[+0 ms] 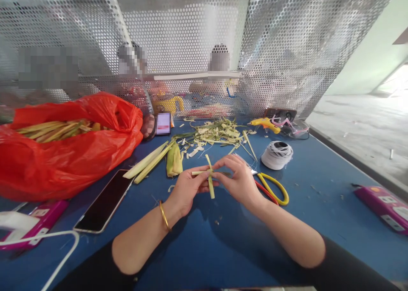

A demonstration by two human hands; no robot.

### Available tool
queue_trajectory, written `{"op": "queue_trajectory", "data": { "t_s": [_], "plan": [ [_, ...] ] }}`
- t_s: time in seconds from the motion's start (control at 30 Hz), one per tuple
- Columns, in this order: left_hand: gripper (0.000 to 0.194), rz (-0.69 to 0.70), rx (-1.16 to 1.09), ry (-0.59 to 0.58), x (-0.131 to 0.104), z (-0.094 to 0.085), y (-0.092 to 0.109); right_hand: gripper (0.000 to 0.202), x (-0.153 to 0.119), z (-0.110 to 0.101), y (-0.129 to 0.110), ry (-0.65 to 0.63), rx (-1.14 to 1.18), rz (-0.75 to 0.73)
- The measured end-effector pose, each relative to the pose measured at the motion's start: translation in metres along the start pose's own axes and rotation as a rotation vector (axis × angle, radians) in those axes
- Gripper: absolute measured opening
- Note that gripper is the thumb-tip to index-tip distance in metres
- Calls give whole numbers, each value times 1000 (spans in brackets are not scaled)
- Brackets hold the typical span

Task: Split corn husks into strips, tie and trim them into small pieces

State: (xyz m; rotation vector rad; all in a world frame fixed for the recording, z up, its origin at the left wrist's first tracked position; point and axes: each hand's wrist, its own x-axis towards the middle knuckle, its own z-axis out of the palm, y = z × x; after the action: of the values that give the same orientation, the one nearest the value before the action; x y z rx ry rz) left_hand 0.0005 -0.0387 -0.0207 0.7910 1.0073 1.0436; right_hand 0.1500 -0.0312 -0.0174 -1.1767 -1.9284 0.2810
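Note:
Two pale green leaf strips (211,189) cross each other in front of me, just above the blue table. My left hand (187,185) pinches them near the crossing, thumb on top; a gold bangle circles its wrist. From the right, my right hand (237,177) has its thumb and fingertips closed at the crossing, on the strips' right side. Scissors (280,193) with yellow and red handles lie partly under my right hand and forearm. Left of my left hand are a husk piece (174,161) and long pale stalks (148,161).
A red bag (105,155) of stalks fills the left, near a dark phone (103,201). Leaf scraps (219,131) lie behind my hands. At right are a white string spool (276,155), a yellow glue gun (266,124) and a purple power strip (382,206). Perforated metal panels (185,31) stand behind.

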Motion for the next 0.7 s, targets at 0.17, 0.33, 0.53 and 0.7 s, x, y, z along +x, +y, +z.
{"op": "queue_trajectory", "data": {
  "t_s": [0.17, 0.33, 0.53, 0.7],
  "plan": [
    [22, 37, -84, 73, 3, -4, 0, 30, -1, -7, -5, -163, -295, -487],
    [34, 34, -57, 70, 4, -4, -3, 30, -3, -5, -5, -188, -417, -630],
    [27, 68, 7, 88, -1, 2, 0, 19, -8, 3, -5, -8, -116, -230],
    [16, 79, 115, 84, -3, 3, 3, 9, -9, 9, -5, 15, 99, 96]
  ]
}}
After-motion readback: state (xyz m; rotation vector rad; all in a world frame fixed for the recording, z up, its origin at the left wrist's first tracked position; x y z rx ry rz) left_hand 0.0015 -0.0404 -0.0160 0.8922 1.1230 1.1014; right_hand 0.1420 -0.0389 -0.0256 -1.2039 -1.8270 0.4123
